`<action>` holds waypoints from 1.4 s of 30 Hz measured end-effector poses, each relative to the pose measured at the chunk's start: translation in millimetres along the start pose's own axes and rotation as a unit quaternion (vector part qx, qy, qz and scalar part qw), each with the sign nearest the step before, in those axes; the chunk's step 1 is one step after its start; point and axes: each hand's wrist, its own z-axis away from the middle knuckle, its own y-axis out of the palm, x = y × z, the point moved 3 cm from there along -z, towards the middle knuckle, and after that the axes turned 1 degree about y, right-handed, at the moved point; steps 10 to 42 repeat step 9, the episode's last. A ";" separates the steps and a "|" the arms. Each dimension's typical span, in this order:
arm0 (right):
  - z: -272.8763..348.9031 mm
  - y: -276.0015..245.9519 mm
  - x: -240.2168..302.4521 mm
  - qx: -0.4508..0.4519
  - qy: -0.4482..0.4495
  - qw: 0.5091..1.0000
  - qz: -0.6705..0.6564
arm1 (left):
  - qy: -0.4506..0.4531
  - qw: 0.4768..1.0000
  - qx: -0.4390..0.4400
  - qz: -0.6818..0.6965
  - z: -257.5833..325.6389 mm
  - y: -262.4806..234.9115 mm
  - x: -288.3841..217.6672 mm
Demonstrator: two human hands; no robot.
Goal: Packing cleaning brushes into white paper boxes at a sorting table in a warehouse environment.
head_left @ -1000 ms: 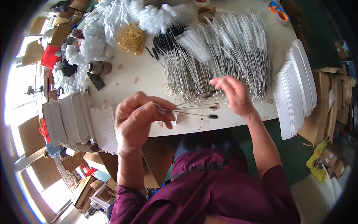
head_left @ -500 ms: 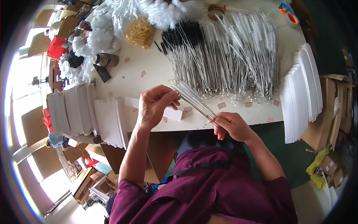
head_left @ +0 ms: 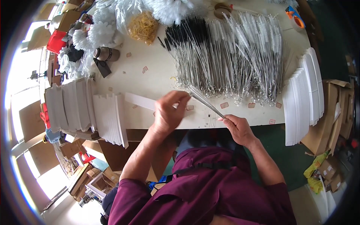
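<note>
My right hand is closed around the near end of a slim bundle of metal wire-handled brushes, just above the table's front edge. The bundle slants up and left, away from that hand. At its upper end my left hand has its fingers bent in a pinch against the wires; the fingertips are slightly blurred. The bristles of the held brushes are not clear. Beyond the hands lies a wide pile of brushes, some with black bristles and others white, their wire loops toward me. A white card strip lies partly behind my left hand.
Stacks of white folded card flank the table, at left and right. Farther back are a bag of yellow rubber bands, white bristle bundles, a metal flask and an orange-blue tape dispenser. Cardboard boxes stand at right.
My left hand has moved right and slightly down along with the upper end of the bundle. My right hand has shifted a little right. The view has shifted slightly.
</note>
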 end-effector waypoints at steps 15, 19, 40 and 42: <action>2.0 1.4 -38.6 0.099 0.087 0.971 -0.198 | 0.232 0.965 0.055 -0.109 42.9 27.4 -0.2; 2.0 1.4 -38.6 0.099 0.087 0.971 -0.198 | 0.232 0.965 0.055 -0.109 42.9 27.4 -0.2; 2.0 1.4 -38.6 0.099 0.087 0.971 -0.198 | 0.232 0.965 0.055 -0.109 42.9 27.4 -0.2; 2.0 1.4 -38.6 0.099 0.087 0.971 -0.198 | 0.232 0.965 0.055 -0.109 42.9 27.4 -0.2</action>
